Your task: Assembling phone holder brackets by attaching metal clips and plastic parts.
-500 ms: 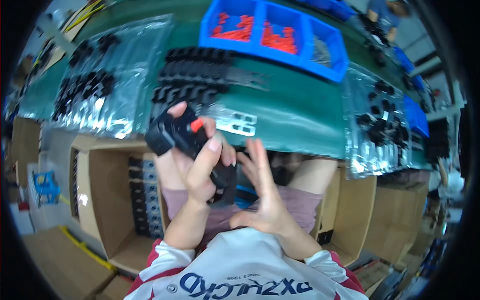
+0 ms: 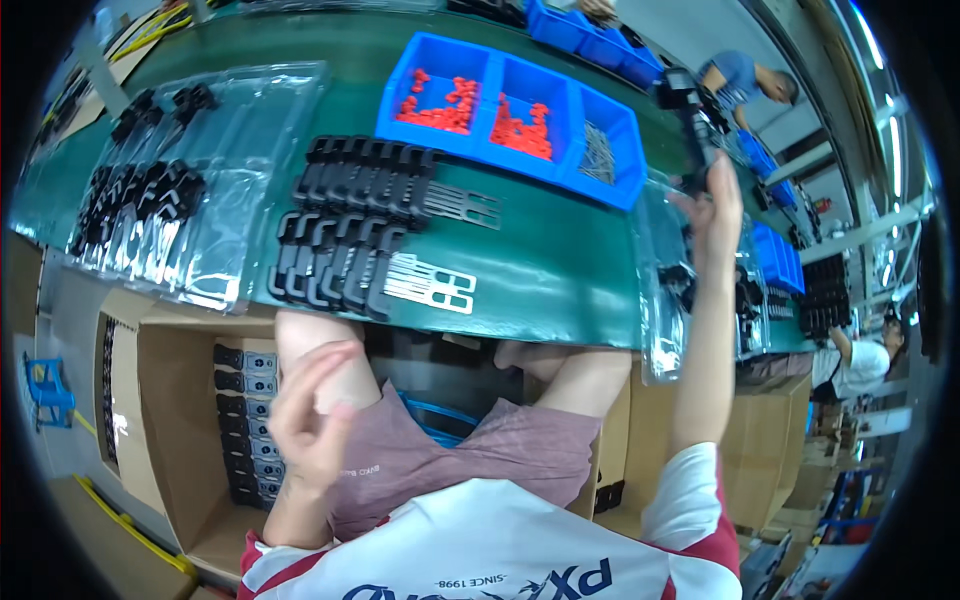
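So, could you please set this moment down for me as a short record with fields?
left hand: empty, fingers loosely curled, over the lap beside the open cardboard box
right hand: raised at the bench's right end, holding a black part
bench: green mat with rows of black brackets
bins: blue tray with red pieces and small metal parts
left side: clear blister trays

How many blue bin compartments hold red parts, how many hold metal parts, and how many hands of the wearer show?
Compartments of the blue bin with red parts: 2
Compartments with grey metal parts: 1
The wearer's hands, left hand and right hand: 2
Total: 5
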`<state>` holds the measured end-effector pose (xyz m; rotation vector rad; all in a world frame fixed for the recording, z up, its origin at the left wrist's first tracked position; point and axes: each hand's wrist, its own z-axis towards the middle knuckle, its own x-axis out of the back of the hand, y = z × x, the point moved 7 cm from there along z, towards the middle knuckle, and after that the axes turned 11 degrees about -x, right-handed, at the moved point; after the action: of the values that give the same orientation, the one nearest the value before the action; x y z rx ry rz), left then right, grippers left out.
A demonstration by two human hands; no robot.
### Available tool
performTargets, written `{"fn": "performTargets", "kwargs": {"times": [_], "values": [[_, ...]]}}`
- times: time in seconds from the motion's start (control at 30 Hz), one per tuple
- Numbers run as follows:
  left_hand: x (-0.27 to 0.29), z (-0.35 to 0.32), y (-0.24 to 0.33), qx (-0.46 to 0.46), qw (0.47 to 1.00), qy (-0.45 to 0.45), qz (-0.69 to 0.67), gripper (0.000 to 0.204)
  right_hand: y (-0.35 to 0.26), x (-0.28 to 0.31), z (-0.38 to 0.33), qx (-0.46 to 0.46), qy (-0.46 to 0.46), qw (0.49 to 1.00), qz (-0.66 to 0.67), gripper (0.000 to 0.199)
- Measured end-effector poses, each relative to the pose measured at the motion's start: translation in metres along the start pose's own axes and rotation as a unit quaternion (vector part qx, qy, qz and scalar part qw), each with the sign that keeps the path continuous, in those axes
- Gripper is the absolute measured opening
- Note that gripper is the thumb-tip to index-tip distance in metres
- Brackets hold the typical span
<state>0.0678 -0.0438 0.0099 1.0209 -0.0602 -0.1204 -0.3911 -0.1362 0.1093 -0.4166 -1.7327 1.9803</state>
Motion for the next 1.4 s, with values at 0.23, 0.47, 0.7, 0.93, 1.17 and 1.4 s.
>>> {"fn": "performTargets", "kwargs": {"times": [0.23, 0.47, 0.7, 0.93, 1.17, 1.4], "values": [[0.161, -0.144, -0.095, 0.277, 0.914, 0.287, 0.077, 0.035, 0.020, -0.046, 0.101, 0.058, 0.005, 0.960, -0.274, 0.062], [0.129, -0.248, -0.174, 0.727, 0.676, 0.107, -0.044, 0.059, 0.012, -0.238, 0.042, 0.325, -0.182, 0.814, -0.446, 0.037], [0.128, -0.323, -0.288, 0.503, 0.852, 0.075, -0.121, 0.067, 0.056, -0.339, 0.050, 0.381, -0.264, 0.696, -0.548, 0.032], [0.173, -0.329, -0.379, 0.501, 0.844, -0.017, 0.191, 0.060, 0.090, -0.348, 0.075, 0.093, -0.338, 0.717, -0.602, 0.026], [0.225, -0.305, -0.457, 0.400, 0.788, -0.005, 0.468, 0.032, 0.091, -0.342, 0.065, 0.016, -0.341, 0.724, -0.600, 0.020], [0.227, -0.306, -0.473, 0.475, 0.734, -0.077, 0.480, 0.019, 0.092, -0.341, 0.077, 0.150, -0.304, 0.703, -0.625, 0.020]]}}
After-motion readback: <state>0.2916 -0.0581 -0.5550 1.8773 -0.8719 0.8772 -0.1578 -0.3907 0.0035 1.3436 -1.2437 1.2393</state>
